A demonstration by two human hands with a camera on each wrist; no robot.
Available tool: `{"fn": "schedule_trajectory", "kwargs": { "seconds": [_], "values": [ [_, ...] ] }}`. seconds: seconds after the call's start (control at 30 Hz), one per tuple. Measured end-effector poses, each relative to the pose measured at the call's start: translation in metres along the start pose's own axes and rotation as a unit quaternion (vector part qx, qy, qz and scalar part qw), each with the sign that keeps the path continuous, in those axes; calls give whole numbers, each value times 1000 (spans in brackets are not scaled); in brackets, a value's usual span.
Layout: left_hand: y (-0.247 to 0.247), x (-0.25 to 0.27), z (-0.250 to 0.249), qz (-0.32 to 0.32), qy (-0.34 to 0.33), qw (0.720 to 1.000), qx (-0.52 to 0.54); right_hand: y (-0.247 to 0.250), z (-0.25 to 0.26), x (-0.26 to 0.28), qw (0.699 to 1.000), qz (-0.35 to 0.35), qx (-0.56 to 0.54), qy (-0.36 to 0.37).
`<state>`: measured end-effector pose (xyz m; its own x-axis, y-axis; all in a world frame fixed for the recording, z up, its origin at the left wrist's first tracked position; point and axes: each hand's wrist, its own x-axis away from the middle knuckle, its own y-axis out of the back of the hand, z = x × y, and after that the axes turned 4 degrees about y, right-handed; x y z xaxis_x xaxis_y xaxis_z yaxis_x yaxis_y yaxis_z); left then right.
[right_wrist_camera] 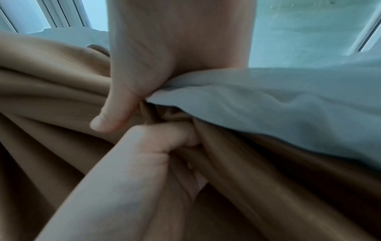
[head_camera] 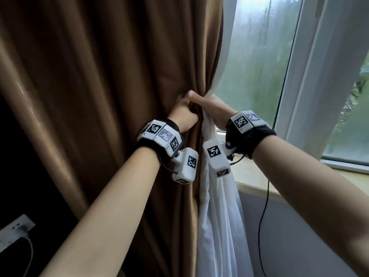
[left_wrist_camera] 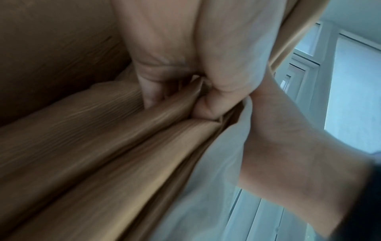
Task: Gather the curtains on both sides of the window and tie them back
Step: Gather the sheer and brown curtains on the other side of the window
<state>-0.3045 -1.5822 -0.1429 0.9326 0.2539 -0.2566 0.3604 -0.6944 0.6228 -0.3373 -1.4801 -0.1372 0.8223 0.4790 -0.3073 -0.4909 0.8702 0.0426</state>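
A heavy brown curtain [head_camera: 109,86] hangs at the left of the window [head_camera: 255,56], with a white sheer curtain [head_camera: 217,216] along its right edge. At waist height the two are bunched together. My left hand [head_camera: 183,116] grips the brown folds [left_wrist_camera: 103,138] from the left, fingers curled into the cloth. My right hand [head_camera: 211,108] grips the bunch from the right, thumb over the top, with the white sheer [right_wrist_camera: 288,106] gathered under its palm. The two hands touch each other. In the right wrist view the left hand [right_wrist_camera: 134,163] lies just below my right thumb [right_wrist_camera: 115,114].
A stone window sill [head_camera: 253,176] runs under the glass at the right, with a white window frame [head_camera: 311,76] beyond it. A black cable [head_camera: 263,216] hangs from my right wrist. A wall socket with a plugged cord [head_camera: 14,230] sits at the lower left.
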Motion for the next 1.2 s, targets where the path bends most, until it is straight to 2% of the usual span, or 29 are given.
{"fn": "schedule_trajectory", "kwargs": {
  "seconds": [0.13, 0.27, 0.37, 0.47, 0.6, 0.7, 0.8, 0.87, 0.93, 1.0, 1.1, 1.2],
  "values": [
    [3, 1, 3, 30, 7, 997, 71, -3, 8, -2, 997, -38, -59, 11],
    [2, 3, 7, 78, -1, 995, 62, -10, 3, -14, 987, -154, -54, -3],
    [-2, 8, 9, 131, -56, 990, 18, -10, -4, -29, 974, -223, 27, -22],
    [4, 4, 14, 117, -82, 989, -33, -11, -7, -34, 967, -237, 91, -30],
    [20, 1, 28, 20, -70, 997, -8, -15, -8, -36, 960, -252, 122, -29],
    [42, 6, 36, -145, -36, 989, 21, -17, -10, -38, 955, -266, 128, -42],
    [70, 8, 47, -355, -6, 934, 22, -19, -11, -39, 951, -276, 135, -41],
    [84, 8, 54, -430, 42, 901, 47, -21, -12, -39, 949, -280, 142, -40],
    [89, 8, 55, -417, 131, 898, 50, -25, -14, -40, 948, -280, 144, -40],
    [84, 8, 52, -364, 186, 911, 50, -28, -14, -40, 949, -280, 142, -41],
    [75, -1, 50, -295, 193, 934, 57, -29, -14, -41, 948, -284, 140, -39],
    [68, -11, 48, -266, 211, 938, 63, -30, -16, -41, 946, -285, 146, -41]
  ]
}}
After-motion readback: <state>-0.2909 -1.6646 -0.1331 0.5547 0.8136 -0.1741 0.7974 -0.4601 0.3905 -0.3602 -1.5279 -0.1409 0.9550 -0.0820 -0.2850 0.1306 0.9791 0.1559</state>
